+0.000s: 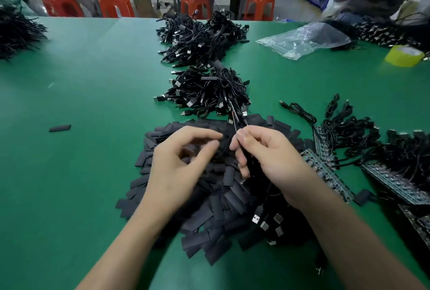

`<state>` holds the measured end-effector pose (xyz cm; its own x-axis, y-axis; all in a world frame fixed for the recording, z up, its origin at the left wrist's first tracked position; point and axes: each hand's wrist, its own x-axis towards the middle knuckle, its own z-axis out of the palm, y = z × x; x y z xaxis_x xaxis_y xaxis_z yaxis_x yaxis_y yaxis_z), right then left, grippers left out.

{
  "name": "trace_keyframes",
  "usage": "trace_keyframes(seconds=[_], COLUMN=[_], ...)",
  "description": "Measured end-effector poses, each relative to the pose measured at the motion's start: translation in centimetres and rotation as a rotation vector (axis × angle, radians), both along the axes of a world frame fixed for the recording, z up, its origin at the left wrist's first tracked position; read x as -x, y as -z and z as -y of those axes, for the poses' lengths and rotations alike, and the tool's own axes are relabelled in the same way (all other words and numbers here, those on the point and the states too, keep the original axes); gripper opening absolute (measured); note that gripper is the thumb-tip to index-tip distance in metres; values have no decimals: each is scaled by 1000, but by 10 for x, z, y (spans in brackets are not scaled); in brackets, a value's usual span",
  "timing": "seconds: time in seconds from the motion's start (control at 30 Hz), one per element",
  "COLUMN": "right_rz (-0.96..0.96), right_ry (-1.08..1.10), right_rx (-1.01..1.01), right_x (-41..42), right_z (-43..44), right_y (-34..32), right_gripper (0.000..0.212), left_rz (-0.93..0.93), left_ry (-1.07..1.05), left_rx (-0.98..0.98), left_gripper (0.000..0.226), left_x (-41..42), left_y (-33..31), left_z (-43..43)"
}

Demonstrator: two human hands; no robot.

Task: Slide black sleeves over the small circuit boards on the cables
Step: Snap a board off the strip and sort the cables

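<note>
Head view looks down on a green surface (81, 85) where both hands hover above a heap of flat black sleeves (216, 208). Right hand (267, 157) pinches a thin cable with a small circuit board (235, 115) that sticks up and away from the fingertips, its far end over the nearest bundle of cables (207, 94). Left hand (183, 161) is half curled just beside it, thumb and forefinger close together near the right fingertips; whether they grip a sleeve I cannot tell, since the black pile behind hides it. USB plugs (265, 222) lie on the heap below the right wrist. A second, larger tangle of cables (200, 38) sits farther back. To the right lie rows of bare circuit boards on cables (325, 168), well apart from the left hand. One stray sleeve (59, 128) rests alone on the left. A clear plastic bag (304, 38) and a yellow tape roll (403, 55) lie at the far right, red stools (116, 4) beyond the edge.
</note>
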<state>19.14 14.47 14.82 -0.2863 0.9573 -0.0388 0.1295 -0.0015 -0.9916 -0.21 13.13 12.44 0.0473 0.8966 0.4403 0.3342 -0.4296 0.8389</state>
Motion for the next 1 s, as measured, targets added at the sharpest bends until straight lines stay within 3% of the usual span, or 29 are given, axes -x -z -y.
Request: trace_keyframes(seconds=[0.17, 0.27, 0.4, 0.57, 0.7, 0.83, 0.9, 1.0], right_rz=[58, 269, 470, 278, 168, 271, 349, 471], right_ry=[-120, -151, -136, -210, -206, -11, 126, 293], right_rx=[25, -80, -241, -140, -218, -402, -508, -669], right_x=[5, 7, 12, 0, -2, -7, -18, -34], right_z=[12, 19, 25, 23, 16, 10, 7, 2], right_y=[-8, -18, -31, -57, -66, -61, -63, -66], right_gripper=[37, 34, 30, 28, 24, 22, 20, 16], left_rz=[335, 465, 526, 524, 382, 227, 24, -445], left_ry=[44, 91, 105, 114, 134, 112, 62, -67], left_rx=[299, 334, 328, 166, 74, 70, 95, 135], left_gripper=[21, 31, 27, 10, 4, 5, 12, 14], left_x=[2, 2, 3, 6, -3, -3, 5, 16], left_y=[7, 5, -3, -32, -55, -55, -43, -19], left_z=[-4, -5, -1, 5, 1, -10, -16, -27])
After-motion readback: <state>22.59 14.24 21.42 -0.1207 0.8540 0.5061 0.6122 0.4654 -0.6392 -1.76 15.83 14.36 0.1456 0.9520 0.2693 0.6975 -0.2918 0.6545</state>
